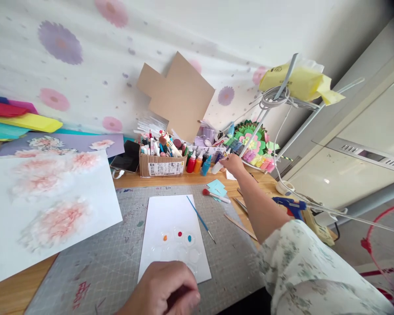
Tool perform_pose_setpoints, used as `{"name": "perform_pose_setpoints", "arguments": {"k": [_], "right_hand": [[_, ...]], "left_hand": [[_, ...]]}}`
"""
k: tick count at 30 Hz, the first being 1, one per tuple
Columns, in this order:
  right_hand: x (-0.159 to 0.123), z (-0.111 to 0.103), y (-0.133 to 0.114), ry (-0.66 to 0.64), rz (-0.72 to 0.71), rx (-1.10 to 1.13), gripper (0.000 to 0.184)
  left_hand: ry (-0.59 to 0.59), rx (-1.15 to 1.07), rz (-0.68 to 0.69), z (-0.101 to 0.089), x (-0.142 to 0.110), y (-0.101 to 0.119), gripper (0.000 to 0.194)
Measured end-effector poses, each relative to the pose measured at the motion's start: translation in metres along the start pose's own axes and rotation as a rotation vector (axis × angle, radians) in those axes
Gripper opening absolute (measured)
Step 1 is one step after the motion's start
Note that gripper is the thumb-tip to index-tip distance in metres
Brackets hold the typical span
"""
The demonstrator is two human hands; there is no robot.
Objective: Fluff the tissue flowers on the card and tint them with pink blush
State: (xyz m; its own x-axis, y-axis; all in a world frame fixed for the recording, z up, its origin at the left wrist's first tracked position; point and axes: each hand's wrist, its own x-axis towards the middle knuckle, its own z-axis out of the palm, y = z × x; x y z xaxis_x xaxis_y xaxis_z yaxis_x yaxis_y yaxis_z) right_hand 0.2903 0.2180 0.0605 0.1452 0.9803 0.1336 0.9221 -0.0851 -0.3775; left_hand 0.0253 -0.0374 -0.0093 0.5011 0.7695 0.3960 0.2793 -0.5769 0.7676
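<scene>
My right hand reaches far across the desk to the row of small paint bottles, its fingers closed around a whitish bottle lying beside them. My left hand rests curled at the near edge of a clear paint palette that sits on a white sheet. The palette holds an orange, a red and a blue dab. A thin blue-handled brush lies across the sheet's right side. A brush with a red tip lies beyond it.
A grey cutting mat covers the wooden desk. Left lies a large sheet with pink paper flowers. A cardboard box of pens stands at the back. A blue glue gun, a white lamp stand and cables crowd the right.
</scene>
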Motion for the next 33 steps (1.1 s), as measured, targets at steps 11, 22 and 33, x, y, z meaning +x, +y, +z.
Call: {"name": "perform_pose_setpoints", "arguments": {"k": [11,22,33], "right_hand": [[-0.21,-0.012,-0.026,-0.322,-0.402,0.768,0.036],[-0.228,0.0,-0.047,-0.482,-0.279,1.079,0.045],[-0.226,0.0,-0.045,-0.546,-0.56,1.12,0.027]], "left_hand": [[0.095,0.152,-0.156,-0.018,0.019,0.009,0.051],[-0.221,0.3,-0.299,-0.035,0.036,0.03,0.042],[-0.335,-0.432,-0.402,-0.023,0.029,0.007,0.041]]}}
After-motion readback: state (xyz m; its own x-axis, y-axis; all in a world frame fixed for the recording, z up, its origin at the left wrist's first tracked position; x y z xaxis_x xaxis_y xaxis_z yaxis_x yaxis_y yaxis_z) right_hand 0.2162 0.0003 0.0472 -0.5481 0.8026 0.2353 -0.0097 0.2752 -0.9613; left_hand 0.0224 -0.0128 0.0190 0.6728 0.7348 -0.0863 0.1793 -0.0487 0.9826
